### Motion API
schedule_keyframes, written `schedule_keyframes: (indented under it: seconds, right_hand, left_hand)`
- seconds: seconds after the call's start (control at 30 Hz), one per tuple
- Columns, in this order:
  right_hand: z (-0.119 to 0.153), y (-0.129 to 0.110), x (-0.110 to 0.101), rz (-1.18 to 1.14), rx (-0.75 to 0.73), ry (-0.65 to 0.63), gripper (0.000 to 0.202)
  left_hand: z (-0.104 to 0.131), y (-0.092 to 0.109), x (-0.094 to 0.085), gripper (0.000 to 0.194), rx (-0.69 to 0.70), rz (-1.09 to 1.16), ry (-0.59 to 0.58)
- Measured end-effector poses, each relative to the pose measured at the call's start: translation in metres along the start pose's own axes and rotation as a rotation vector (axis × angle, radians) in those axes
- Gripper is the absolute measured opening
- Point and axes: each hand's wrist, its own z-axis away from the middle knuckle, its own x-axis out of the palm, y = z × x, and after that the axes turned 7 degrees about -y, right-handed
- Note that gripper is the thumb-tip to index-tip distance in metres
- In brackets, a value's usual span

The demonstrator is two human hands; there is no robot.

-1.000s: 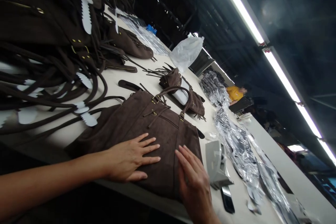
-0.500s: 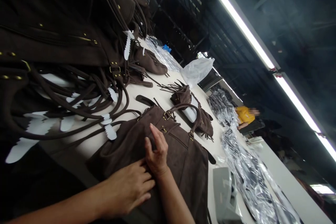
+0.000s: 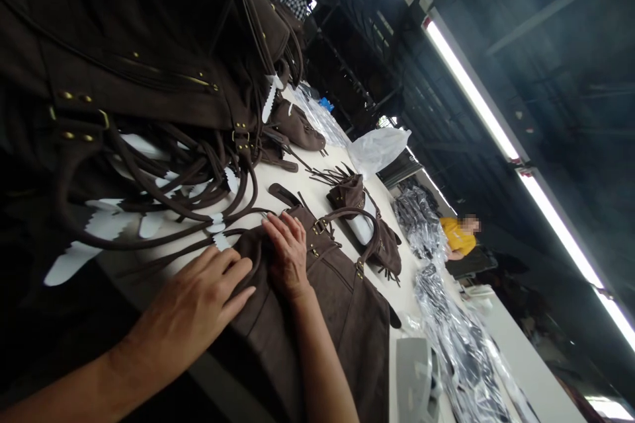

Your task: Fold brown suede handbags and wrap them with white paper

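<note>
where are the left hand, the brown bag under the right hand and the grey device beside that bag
left hand (image 3: 191,307): head view, on the back of the hand
brown bag (image 3: 354,317): head view, on its broad side, below the handle
grey device (image 3: 413,377): head view, on its casing

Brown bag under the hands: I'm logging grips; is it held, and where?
The left hand apparently holds the brown bag by its side edge; whether the right hand grips too is unclear.
</note>
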Motion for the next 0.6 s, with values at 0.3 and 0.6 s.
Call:
schedule_keyframes:
  seconds: [0.3, 0.6]
  right_hand:
    - [-0.003, 0.026, -0.004, 0.051, 0.04, 0.184, 0.025]
    - [-0.006, 0.023, -0.016, -0.068, 0.001, 0.058, 0.022]
  left_hand:
    - [0.016, 0.006, -0.013, 0.03, 0.029, -0.122, 0.169]
    - [0.01, -0.008, 0.007, 0.031, 0.118, -0.04, 0.057]
